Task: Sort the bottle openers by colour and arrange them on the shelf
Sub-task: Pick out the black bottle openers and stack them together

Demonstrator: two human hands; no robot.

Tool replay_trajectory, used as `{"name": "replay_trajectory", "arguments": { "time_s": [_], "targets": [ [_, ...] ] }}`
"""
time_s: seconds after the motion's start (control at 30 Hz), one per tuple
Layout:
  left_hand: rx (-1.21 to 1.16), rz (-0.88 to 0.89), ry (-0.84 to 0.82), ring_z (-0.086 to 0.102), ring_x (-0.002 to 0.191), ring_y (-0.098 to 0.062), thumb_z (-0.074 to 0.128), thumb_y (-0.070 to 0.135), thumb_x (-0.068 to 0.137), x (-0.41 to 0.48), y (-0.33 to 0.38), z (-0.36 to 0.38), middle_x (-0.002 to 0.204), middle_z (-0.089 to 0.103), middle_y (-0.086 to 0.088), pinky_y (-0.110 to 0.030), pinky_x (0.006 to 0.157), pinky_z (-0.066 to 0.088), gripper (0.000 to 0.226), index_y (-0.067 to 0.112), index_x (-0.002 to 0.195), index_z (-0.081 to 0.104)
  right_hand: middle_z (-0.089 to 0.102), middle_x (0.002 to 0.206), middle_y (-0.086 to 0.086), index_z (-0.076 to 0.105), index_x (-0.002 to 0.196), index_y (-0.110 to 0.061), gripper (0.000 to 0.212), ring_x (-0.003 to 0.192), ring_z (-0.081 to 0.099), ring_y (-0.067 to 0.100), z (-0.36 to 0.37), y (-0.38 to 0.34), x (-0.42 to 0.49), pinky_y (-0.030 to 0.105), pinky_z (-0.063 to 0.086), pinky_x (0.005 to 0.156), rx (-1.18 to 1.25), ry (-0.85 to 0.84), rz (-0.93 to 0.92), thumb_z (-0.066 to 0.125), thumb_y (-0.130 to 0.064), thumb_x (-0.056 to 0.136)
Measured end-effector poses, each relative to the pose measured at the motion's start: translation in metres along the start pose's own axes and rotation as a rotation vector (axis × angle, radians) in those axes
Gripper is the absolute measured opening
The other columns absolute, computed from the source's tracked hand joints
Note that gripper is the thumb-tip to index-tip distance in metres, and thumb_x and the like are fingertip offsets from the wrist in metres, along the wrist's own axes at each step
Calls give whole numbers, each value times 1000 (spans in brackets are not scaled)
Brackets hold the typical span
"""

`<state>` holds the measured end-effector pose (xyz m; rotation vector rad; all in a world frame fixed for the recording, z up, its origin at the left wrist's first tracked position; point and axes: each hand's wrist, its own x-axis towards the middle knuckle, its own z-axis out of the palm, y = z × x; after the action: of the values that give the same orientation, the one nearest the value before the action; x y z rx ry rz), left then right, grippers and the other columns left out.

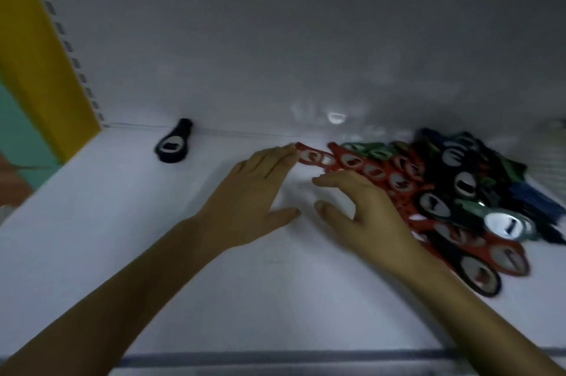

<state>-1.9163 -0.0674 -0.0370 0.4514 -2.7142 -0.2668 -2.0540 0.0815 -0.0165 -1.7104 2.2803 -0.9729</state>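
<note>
The left hand (pixel 245 191) lies flat, straight fingertips touching the endmost red plastic bottle opener (pixel 314 158). The right hand (pixel 367 210), fingers spread, rests on the mixed heap of red, black, green and blue openers (pixel 465 185). Only one black opener (pixel 173 145) lies apart on the white shelf (pixel 122 237), so most of the sorting appears to remain.

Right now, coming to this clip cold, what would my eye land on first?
First, the jumbled heap of bottle openers, red, black, green and blue, on the right of the white shelf. Next, both hands at its left edge: the left hand lies flat with fingertips at a red opener, the right hand spread over the red ones. A lone black opener lies apart at the back left, near a yellow upright.
</note>
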Motion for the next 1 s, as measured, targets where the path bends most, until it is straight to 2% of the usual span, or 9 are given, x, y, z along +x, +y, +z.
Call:
{"name": "replay_trajectory", "arguments": {
  "time_s": [0.13, 0.27, 0.37, 0.43, 0.6, 0.73, 0.87, 0.93, 1.0],
  "targets": [
    [-59, 168, -82, 16, 143, -15, 54, 48, 88, 27, 59, 36, 156, 18, 2, -32, 114, 19, 77, 22, 150, 15, 60, 121, -3, 64, 118, -14, 31, 112, 53, 8, -27, 28, -48, 10, 37, 94, -10, 131, 76, 57, -25, 90],
    [-118, 265, -129, 17, 143, -15, 53, 46, 90, 50, 104, 61, 156, 19, 2, -34, 114, 22, 74, 19, 149, 17, 66, 111, 4, 69, 108, -8, 26, 103, 59, 17, -47, 49, -72, 32, 46, 91, -75, 268, 29, 57, -15, 87],
    [-151, 286, -108, 22, 141, -16, 53, 42, 91, 60, 124, 70, 154, 24, 0, -34, 113, 24, 69, 18, 148, 23, 67, 104, 4, 71, 105, -12, 26, 95, 60, 24, -66, 73, -91, 40, 47, 81, -310, 334, 12, 64, -27, 85],
    [-191, 271, -113, 24, 139, -17, 53, 39, 91, 66, 133, 74, 153, 27, 0, -32, 110, 24, 64, 19, 147, 28, 68, 102, 3, 71, 106, -15, 34, 92, 60, 26, -76, 89, -103, 41, 48, 78, -380, 282, 70, 69, -37, 81],
    [-373, 222, -48, 41, 127, -18, 60, 25, 90, 75, 147, 80, 139, 47, -2, -23, 104, 29, 45, 16, 133, 50, 69, 96, 4, 70, 108, -12, 30, 89, 60, 28, -73, 107, -113, 38, 47, 82, -240, 238, 66, 69, -26, 82],
    [-435, 199, 73, 49, 114, -12, 61, 21, 88, 71, 147, 83, 124, 56, -2, -13, 98, 34, 39, 10, 125, 57, 70, 94, 0, 71, 109, -14, 29, 90, 58, 22, -71, 112, -114, 30, 44, 83, -139, 337, 79, 68, -18, 81],
    [-636, 110, 157, 57, 93, -5, 63, 26, 85, 72, 152, 76, 105, 60, 8, -12, 79, 47, 40, 12, 123, 56, 71, 95, -1, 69, 112, -15, 31, 91, 62, 19, -76, 106, -115, 29, 48, 82, -92, 507, 136, 71, -17, 80],
    [-770, 104, 104, 58, 94, 2, 66, 38, 81, 70, 157, 73, 108, 58, 16, -11, 76, 49, 51, 21, 126, 49, 71, 97, -5, 68, 112, -15, 31, 90, 65, 9, -78, 96, -108, 22, 51, 80, 136, 620, 197, 72, -18, 82],
    [-750, 158, 19, 56, 96, 10, 65, 47, 76, 68, 160, 73, 109, 55, 25, -6, 77, 46, 57, 28, 126, 45, 70, 93, -4, 66, 107, -12, 27, 84, 67, 4, -78, 82, -94, 18, 53, 75, 446, 645, 231, 74, -14, 81]
  ]
}}
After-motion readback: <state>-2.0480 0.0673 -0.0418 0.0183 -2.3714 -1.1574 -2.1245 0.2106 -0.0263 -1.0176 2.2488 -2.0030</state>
